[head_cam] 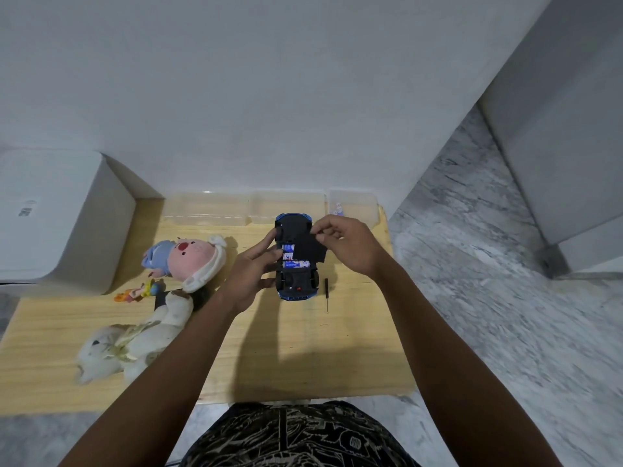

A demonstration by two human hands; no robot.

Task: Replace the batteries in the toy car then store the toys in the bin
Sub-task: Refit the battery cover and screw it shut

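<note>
A blue toy car [296, 288] lies upside down above the wooden table [303, 352], its black underside facing me. My left hand [251, 271] grips its left side. Blue-and-white batteries [292, 263] show in the open compartment. My right hand [347, 244] pinches the black battery cover [308, 250], held tilted over the right part of the compartment. A small black screwdriver [326, 294] lies on the table just right of the car.
Clear plastic containers [209, 207] line the table's far edge; the right one [354, 203] holds small items. A pink plush doll [192, 257], a white plush [135, 342] and a small orange figure [135, 293] lie left. A white box [60, 217] stands far left.
</note>
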